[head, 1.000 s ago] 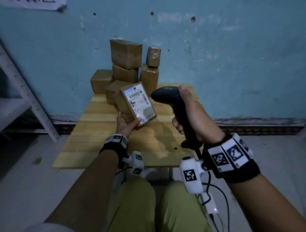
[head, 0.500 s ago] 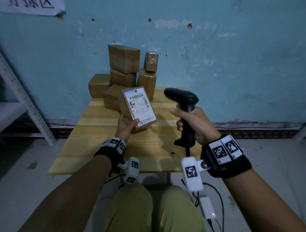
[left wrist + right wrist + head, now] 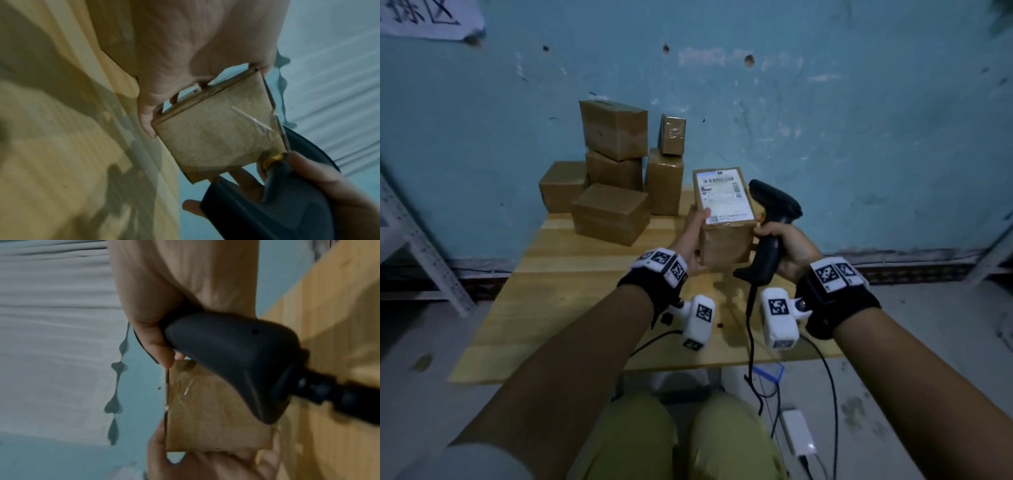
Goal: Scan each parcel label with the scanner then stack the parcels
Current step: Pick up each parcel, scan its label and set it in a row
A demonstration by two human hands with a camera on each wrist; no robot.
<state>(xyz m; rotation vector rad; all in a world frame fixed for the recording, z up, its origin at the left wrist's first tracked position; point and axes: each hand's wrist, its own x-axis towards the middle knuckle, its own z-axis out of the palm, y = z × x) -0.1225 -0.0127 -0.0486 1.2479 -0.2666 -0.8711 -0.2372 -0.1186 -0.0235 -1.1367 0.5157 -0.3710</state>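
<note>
My left hand (image 3: 690, 236) gripped the labelled parcel (image 3: 724, 219) above the table (image 3: 558, 274), label up, right of the stacked parcels (image 3: 613, 178); right hand (image 3: 791, 250) clutched the scanner (image 3: 770, 236), fingertips touching the parcel.

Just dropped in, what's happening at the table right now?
A person sits at a wooden table, working through parcels. The left hand holds a small cardboard parcel up, its printed label facing the head camera. The right hand grips a black corded scanner, right beside the parcel. Six more boxes are stacked at the table's far edge against the blue wall.
</note>
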